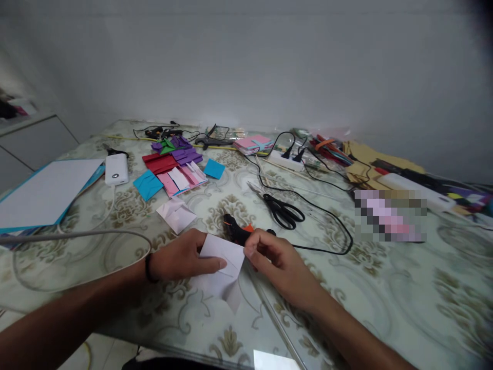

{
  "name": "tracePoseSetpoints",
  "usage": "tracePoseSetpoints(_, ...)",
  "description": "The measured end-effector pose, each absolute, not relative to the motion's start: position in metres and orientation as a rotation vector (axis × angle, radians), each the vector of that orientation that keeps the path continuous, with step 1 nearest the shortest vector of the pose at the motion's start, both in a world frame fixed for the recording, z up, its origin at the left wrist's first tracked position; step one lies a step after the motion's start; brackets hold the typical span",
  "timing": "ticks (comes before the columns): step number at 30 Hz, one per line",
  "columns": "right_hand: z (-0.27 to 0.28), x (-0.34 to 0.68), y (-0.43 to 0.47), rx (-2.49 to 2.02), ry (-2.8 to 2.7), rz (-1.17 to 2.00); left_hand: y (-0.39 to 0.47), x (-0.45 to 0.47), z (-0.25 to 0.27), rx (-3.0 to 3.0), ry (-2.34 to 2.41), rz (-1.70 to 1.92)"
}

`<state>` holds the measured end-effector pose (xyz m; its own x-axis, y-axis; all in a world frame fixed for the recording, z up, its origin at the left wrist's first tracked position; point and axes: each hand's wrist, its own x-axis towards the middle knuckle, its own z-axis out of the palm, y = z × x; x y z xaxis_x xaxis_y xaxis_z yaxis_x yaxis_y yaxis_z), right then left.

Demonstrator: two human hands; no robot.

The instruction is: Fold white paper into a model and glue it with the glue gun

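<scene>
My left hand (pixel 187 257) grips a folded white sheet of paper (pixel 227 254), thumb flat on its upper face. At the right corner of that paper, the fingertips of my right hand (pixel 275 262) are pinched together on the edge. Just beyond the paper lies a black glue gun (pixel 236 231) with an orange part, partly hidden by my right hand. Another folded white paper (pixel 176 215) rests on the table past my left hand. Black-handled scissors (pixel 283 209) lie beyond my right hand, their blades pointing to the far left.
Folded papers in red (pixel 158 163), purple (pixel 187 156) and blue (pixel 148 185) lie at the back left. A white power bank (pixel 116 169) sits beside large sheets (pixel 50 187). A power strip (pixel 287 160) and a black cable (pixel 331 208) spread behind and right. A thin stick (pixel 275 318) lies nearby.
</scene>
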<state>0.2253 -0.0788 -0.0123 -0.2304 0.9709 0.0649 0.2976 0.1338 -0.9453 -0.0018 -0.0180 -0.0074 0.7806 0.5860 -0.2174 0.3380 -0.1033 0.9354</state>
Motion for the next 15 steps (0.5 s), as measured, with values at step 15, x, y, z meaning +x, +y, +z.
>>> tracePoseSetpoints(15, -0.0109, 0.2244, -0.0815, -1.26, -1.744, 1.139, -0.0165, -0.004, -0.0093, 1.721, 0.69, 0.245)
